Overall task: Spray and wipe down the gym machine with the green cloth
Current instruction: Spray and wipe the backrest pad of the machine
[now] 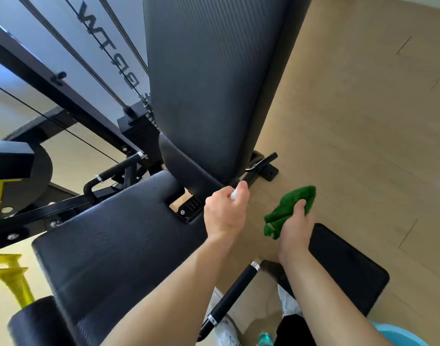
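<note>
Head view:
- Left hand [225,213]: fingers curled round a small white object [234,194]. Only its tip shows between thumb and forefinger, so I can't tell what it is. The hand sits at the gap where the seat meets the backrest.
- Right hand [296,226]: thumb and fingers clamp a bunched green terry cloth [288,208]. It is held in the air over the light wood floor [363,121], just right of the left hand and clear of the machine.
- Black gym machine: ribbed black padded backrest [214,83] rises steeply. The ribbed black seat pad [119,233] lies below it to the left.
- Black steel cables [89,58] run behind the backrest.
- Black bar handle with chrome rings [229,298] sits between the forearms.
- Flat black pad [346,265] lies under the right forearm.
- Yellow frame piece [12,278] at the left edge.
- Light blue basin rim [398,333] at bottom right.
</note>
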`<state>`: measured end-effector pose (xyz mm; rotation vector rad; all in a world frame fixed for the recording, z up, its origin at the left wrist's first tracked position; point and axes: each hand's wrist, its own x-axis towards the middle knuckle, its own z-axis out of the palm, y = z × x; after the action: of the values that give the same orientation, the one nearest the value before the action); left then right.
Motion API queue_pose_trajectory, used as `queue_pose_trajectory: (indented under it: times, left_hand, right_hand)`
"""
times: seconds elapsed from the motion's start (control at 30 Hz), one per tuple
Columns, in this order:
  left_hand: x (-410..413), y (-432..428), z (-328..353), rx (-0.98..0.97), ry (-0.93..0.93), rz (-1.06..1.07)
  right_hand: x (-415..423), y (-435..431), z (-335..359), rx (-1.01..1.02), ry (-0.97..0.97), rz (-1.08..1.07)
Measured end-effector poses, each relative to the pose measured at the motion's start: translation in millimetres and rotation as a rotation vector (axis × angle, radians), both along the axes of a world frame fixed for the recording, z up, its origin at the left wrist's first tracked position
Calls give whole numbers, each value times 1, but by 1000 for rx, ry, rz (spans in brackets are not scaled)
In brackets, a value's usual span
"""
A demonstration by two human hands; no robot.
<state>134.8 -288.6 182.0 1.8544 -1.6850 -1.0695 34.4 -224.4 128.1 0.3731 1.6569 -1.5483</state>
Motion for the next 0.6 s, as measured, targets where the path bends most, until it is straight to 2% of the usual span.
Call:
queue_pose_trajectory:
  times: [0.17,0.23,0.33,0.43,0.53,0.6]
  left_hand:
    - [5,2,-13,6,14,38]
    - [15,1,-17,-9,9,30]
    - [37,-4,-20,-27,34,54]
    - [62,-12,-21,-50,45,110]
    - [83,-20,-21,-84,5,142]
    - [92,-23,-19,-90,-5,152]
  right_hand:
    - [-1,-10,5,-130,1,85]
    - [10,-33,18,-241,17,159]
    - [29,-83,31,-389,58,146]
    - [54,-120,39,-348,106,37]
    - [78,-121,24,-270,53,-81]
    - [83,-114,20,-162,58,-37]
